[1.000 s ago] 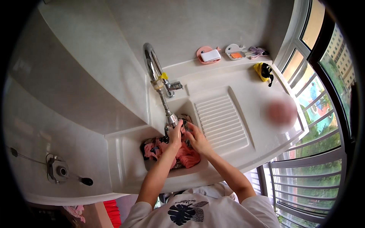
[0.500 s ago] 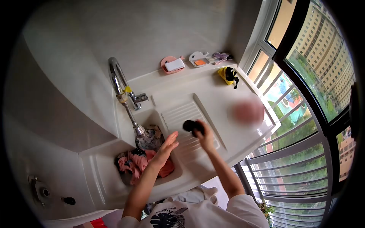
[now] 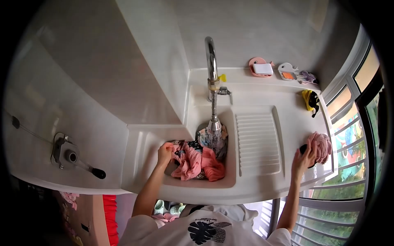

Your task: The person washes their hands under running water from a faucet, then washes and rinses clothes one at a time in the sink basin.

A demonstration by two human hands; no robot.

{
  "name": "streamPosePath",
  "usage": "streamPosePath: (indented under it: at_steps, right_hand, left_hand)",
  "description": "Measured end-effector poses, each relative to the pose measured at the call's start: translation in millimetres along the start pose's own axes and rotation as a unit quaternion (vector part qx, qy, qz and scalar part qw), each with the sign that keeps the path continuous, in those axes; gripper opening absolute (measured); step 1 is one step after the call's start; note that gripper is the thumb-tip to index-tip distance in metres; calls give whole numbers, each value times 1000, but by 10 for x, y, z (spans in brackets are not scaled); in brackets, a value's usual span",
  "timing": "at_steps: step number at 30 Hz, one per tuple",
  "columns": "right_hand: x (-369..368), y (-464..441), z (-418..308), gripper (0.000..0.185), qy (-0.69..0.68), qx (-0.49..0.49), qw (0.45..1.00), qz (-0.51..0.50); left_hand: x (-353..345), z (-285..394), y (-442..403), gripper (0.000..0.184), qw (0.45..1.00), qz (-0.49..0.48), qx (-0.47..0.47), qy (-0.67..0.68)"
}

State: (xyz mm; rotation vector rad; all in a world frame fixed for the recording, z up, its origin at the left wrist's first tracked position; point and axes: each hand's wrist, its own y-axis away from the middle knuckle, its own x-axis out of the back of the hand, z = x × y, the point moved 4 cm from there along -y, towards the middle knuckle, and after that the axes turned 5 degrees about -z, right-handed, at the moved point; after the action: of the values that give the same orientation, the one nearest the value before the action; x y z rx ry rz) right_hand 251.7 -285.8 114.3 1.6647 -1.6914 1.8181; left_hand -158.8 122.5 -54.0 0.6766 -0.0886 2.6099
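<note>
Possibly the right hand (image 3: 301, 164), gripping something black (image 3: 303, 149), could knock pink cloth (image 3: 321, 146) off the sink's (image 3: 292, 119) right edge. Left hand (image 3: 165, 153) pinches a garment (image 3: 188, 163).

Along the grey wall (image 3: 250, 33) ahead of me sit a pink whale-shaped dish (image 3: 255, 62) holding white soap (image 3: 263, 69), a white whale-shaped dish (image 3: 286, 67) with an orange piece (image 3: 288, 75) inside, and a purple item (image 3: 308, 77). A barred window (image 3: 353, 174) is at my right; a metal fitting (image 3: 67, 153), at my left.
</note>
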Motion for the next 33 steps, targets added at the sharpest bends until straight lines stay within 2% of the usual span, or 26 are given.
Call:
streamPosePath:
  at_steps: [1,3,4,5,6,7,8,10,12,13,14,15,16,17,18,20,21,22,23,24,25,26,28,30,31,33]
  right_hand:
    - [-186,16,-98,54,-53,34,998,-27]
    - [-494,113,-558,44,-197,42,972,-119]
    - [-688,215,-807,39,-352,1,916,-190]
    - [-662,262,-1194,37,-259,111,936,-210]
    - [-734,361,-1498,32,-301,154,906,-255]
    - [-771,470,-1785,32,-339,156,871,-320]
    - [-798,598,-2039,31,-374,156,830,-384]
    - [-965,857,-2419,33,-392,251,797,-386]
    - [-1312,1196,-2623,41,-412,301,743,-434]
    - [-1275,1245,-2727,41,-411,302,742,-434]
    - [-1194,1314,-2858,46,-440,282,708,-475]
    - [-1165,1378,-2943,52,-467,262,669,-515]
    - [-1207,1457,-2979,52,-467,263,666,-518]
    - [-1235,1554,-3022,54,-447,321,679,-486]
    - [-1199,1599,-3076,55,-426,376,687,-452]
    - [-1202,1621,-3036,48,-445,363,661,-483]
    - [-1139,1551,-3022,43,-478,320,638,-512]
    - [-1077,1465,-2986,38,-507,275,614,-538]
    - [-1113,1443,-2913,38,-505,272,616,-540]
    - [-1149,1400,-2818,32,-488,300,645,-506]
    - [-1156,1338,-2719,27,-469,327,673,-470]
    - [-1171,1279,-2604,27,-467,324,677,-468]
    - [-1202,1115,-2324,18,-377,243,770,-453]
    - [-1090,976,-2135,16,-364,208,794,-441]
    - [-1051,909,-2045,15,-355,175,812,-430]
    - [-1006,915,-1899,15,-374,138,806,-438]
  left_hand:
    - [-5,-64,-57,12,1000,2,2,0]
    - [-168,-264,-186,23,995,-83,13,-56]
    - [-228,-221,-198,23,995,-81,13,-53]
    - [-330,-139,-184,32,989,-76,9,-130]
    - [-423,-56,-166,41,976,-70,7,-206]
    - [-451,-19,-157,50,957,-65,6,-283]
    - [-434,-18,-169,50,957,-65,10,-283]
    - [-510,-104,-206,42,900,-235,82,-359]
    - [-431,99,-114,35,903,-232,51,-358]
    - [-410,277,11,31,904,-270,33,-330]
    - [-386,417,164,27,901,-310,18,-303]
    - [-412,511,341,24,900,-317,-51,-295]
    - [-446,594,531,21,895,-323,-119,-285]
    - [-438,668,659,19,871,-326,-130,-344]
    - [-413,693,747,18,876,-279,-188,-346]
    - [-374,646,801,19,928,-294,-129,-189]
    - [-353,767,840,18,928,-355,-52,-99]
    - [-402,766,858,18,928,-357,-51,-96]
    - [-463,792,881,23,926,-369,-66,-44]
    - [-505,822,885,28,921,-381,-83,7]
    - [-573,844,797,39,905,-377,-187,-63]
    - [-646,818,661,39,903,-381,-191,-61]
    - [-781,900,292,49,926,-354,-94,-85]
    - [-1055,684,-49,71,936,-217,-178,-214]
    - [-1197,717,-147,71,935,-221,-183,-209]
    - [-1458,721,-338,106,901,-210,-101,-367]
